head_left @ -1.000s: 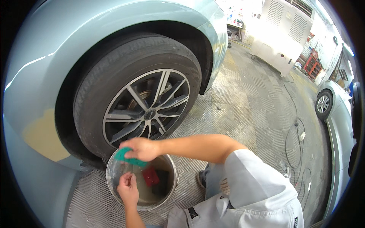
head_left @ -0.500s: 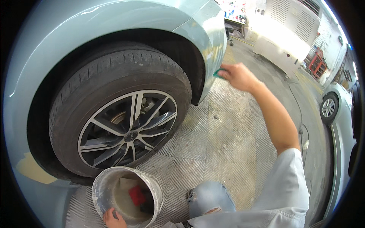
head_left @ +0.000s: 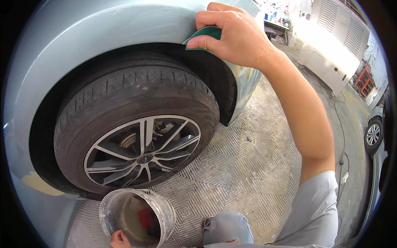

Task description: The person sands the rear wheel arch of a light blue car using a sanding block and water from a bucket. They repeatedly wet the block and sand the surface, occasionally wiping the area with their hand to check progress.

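Note:
My right hand grips a thin green curved pad against the pale blue fender above the wheel arch. Drops of water show on the hand. At the bottom left, my left hand is low at a grimy bucket, fingers curled; what they hold, if anything, I cannot make out. Cloudy water in the bucket surrounds a red block and dark pieces. The bucket stands just below the tire with its spoked wheel.
A filler patch marks the left bodywork. Patterned floor tiles surround my jean-covered knee. A cable runs along the right, near another car's wheel. A large pale cabinet stands behind, with a red rack beyond.
My right hand has lifted the green pad out of the bucket and moved up onto the fender. My left hand has dropped lower at the bucket. The view has shifted.

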The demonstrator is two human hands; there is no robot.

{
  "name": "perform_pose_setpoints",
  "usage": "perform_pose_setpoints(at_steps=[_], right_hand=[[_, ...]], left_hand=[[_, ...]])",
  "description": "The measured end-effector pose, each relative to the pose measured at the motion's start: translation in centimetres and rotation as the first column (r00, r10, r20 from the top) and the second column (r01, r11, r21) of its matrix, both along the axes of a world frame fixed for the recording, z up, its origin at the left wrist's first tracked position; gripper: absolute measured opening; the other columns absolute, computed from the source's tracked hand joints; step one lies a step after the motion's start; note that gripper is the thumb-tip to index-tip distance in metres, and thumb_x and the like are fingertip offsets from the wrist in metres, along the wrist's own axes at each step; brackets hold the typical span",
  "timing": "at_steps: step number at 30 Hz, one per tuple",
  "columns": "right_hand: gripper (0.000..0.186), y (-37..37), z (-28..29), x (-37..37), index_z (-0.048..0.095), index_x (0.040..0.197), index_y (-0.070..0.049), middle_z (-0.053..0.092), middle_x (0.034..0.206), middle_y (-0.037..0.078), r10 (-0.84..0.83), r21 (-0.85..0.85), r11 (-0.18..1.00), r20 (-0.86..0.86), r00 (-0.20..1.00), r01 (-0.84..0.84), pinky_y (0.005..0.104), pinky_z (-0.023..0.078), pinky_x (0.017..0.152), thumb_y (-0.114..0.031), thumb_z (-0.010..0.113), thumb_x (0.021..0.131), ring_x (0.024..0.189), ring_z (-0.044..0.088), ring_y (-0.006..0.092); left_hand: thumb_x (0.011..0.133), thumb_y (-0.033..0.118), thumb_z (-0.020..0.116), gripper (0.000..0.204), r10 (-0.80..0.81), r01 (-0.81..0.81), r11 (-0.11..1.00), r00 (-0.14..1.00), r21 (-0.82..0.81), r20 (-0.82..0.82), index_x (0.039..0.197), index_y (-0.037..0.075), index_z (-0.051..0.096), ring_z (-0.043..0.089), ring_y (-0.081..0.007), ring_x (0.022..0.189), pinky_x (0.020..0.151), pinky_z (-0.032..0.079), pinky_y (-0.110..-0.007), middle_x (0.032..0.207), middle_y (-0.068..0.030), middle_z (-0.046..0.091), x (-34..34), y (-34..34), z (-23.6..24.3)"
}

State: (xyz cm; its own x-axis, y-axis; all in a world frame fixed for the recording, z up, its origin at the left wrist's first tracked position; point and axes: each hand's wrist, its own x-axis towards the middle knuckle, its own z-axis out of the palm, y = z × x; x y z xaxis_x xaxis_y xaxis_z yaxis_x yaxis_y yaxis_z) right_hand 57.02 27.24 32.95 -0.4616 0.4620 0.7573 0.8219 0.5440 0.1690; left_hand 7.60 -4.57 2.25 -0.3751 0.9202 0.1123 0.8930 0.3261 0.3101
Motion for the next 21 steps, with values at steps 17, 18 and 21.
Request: perform_pose_setpoints(at_steps=[17,18,21], right_hand=[[0.036,-1.2,-1.1,-0.7,0.053,0.081,-0.006,0.054,0.085,0.013,0.030,-0.080,0.995,-0.280,0.960,-0.055,0.0374,0.045,0.070,-0.029,0.080,0.074,0.080,0.055,0.0296],[0.037,-1.0,-1.0,-0.5,0.052,0.080,-0.006,0.054,0.084,0.013,0.059,-0.045,0.996,-0.274,0.960,-0.074,0.0374,0.045,0.069,-0.029,0.080,0.074,0.079,0.055,0.0293],[0.039,-0.2,-1.1,-0.2,0.051,0.074,-0.005,0.052,0.076,0.011,-0.017,-0.164,0.985,-0.353,0.935,-0.044,0.0376,0.044,0.066,-0.029,0.081,0.072,0.071,0.053,0.0296]], left_hand=[[0.089,0.019,0.063,0.019,0.063,-0.063,0.998,0.996,-0.006,0.056,0.102,0.008,0.069,0.068,-0.0266,0.075,0.069,0.054,-0.038,0.085,-0.0135,0.071,-0.6,-0.5,-0.9],[0.088,0.018,0.063,0.018,0.065,-0.064,0.998,0.996,-0.016,0.054,0.102,0.008,0.069,0.069,-0.0265,0.075,0.069,0.054,-0.038,0.085,-0.0134,0.071,-0.7,-0.5,-0.9],[0.088,0.018,0.064,0.019,0.068,-0.068,0.998,0.997,-0.016,0.031,0.102,0.007,0.069,0.069,-0.0264,0.075,0.070,0.054,-0.038,0.085,-0.0132,0.071,-0.9,-0.7,-0.9]])
